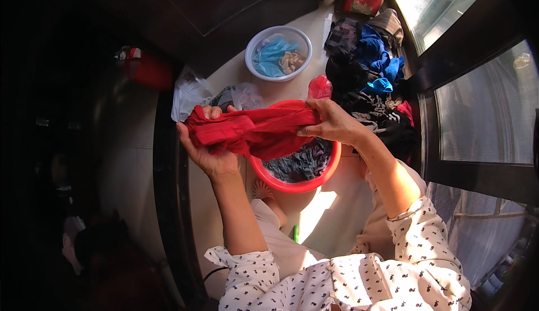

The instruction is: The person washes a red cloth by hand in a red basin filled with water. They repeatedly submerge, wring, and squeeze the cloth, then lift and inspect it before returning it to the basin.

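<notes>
Between my two hands a red cloth garment [248,130] is stretched sideways, gathered in folds. My left hand [212,151] grips its left end, with the fingertips showing over the top edge. At the other end, my right hand [337,121] pinches the fabric between thumb and fingers. Below the cloth stands a red plastic basin [295,188], its far part mostly covered from view. Dark, wrinkled wet-looking clothes [301,163] lie in that basin, with some pale suds at their edge.
Beyond the red basin is a white basin [249,58] with blue and beige cloths. A pink-red plastic container [320,87] stands behind the basin's rim. Clothes [370,75] are heaped along the glazed door at right. Plastic bags [191,94] lie at left by a dark threshold [170,193].
</notes>
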`<state>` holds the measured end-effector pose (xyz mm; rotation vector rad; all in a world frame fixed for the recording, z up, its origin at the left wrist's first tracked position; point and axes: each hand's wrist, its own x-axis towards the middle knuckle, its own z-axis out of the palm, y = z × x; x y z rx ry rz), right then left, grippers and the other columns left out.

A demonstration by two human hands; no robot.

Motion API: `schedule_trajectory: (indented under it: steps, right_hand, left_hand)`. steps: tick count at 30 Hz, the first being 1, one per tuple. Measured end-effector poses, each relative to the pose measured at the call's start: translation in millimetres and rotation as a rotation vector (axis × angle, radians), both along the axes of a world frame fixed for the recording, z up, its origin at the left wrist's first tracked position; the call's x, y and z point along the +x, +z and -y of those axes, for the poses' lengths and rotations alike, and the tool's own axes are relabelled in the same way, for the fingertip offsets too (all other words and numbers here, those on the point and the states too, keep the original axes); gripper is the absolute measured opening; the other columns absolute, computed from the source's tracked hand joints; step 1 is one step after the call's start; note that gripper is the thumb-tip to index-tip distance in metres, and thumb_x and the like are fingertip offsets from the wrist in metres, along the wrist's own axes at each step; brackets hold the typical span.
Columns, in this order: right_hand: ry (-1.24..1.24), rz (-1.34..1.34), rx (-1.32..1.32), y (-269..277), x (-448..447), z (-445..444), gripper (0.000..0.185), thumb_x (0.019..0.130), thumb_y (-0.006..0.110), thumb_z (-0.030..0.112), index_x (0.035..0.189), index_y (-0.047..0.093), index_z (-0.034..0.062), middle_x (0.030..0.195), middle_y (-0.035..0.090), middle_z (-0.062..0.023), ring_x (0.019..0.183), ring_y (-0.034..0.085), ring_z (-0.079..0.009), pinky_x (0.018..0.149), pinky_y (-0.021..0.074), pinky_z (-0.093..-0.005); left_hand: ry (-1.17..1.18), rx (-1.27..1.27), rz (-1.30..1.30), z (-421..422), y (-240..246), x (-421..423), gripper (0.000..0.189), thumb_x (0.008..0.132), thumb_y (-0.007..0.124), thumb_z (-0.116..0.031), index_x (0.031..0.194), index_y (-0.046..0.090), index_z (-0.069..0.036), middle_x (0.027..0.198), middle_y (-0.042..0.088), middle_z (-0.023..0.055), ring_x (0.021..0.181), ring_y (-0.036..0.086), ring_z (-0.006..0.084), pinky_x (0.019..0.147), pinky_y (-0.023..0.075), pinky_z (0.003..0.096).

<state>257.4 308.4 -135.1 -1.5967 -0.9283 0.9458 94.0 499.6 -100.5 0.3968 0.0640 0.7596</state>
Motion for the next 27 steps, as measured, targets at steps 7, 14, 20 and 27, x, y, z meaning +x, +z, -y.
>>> schedule_trajectory:
  steps: [7,14,20,27]
  right_hand:
    - [-0.125,-0.715,0.398,24.3,-1.1,6.8,0.043,0.072,0.070,-0.002,0.113,0.056,0.0015,0.105,0.064,-0.0076,0.099,0.062,-0.0160,0.093,0.0480,-0.0298]
    - [-0.358,-1.281,0.579,-7.1,-21.4,-24.9,0.034,0.093,0.060,0.032,0.114,0.055,0.0056,0.094,0.065,-0.0109,0.089,0.065,-0.0212,0.086,0.0512,-0.0347]
    - [-0.682,-1.168,0.236,-13.7,-82.2,-56.5,0.029,0.095,0.053,0.029,0.108,0.060,0.0043,0.098,0.065,-0.0082,0.083,0.064,-0.0175,0.075,0.0532,-0.0327]
    - [-0.602,-1.198,0.197,-41.6,-26.8,-46.8,0.025,0.096,0.046,0.025,0.096,0.059,0.0038,0.090,0.065,-0.0104,0.083,0.064,-0.0200,0.073,0.0534,-0.0331]
  left_hand:
    - [0.091,0.029,-0.065,-3.7,-2.8,-0.9,0.024,0.087,0.057,-0.026,0.091,0.050,-0.003,0.084,0.050,0.0062,0.085,0.051,0.0189,0.094,0.0424,0.0435]
    - [0.049,0.623,-0.375,89.1,-4.5,37.4,0.020,0.080,0.063,-0.017,0.090,0.050,-0.006,0.086,0.053,0.0068,0.083,0.053,0.0210,0.088,0.0439,0.0397]
    - [0.326,0.831,-0.913,52.1,-52.7,55.5,0.018,0.082,0.063,-0.008,0.091,0.047,-0.005,0.080,0.053,0.0043,0.074,0.051,0.0124,0.071,0.0464,0.0291]
    - [0.286,1.102,-0.652,115.9,-39.0,48.5,0.022,0.076,0.068,-0.004,0.089,0.050,-0.005,0.088,0.056,0.0042,0.085,0.054,0.0144,0.085,0.0442,0.0297]
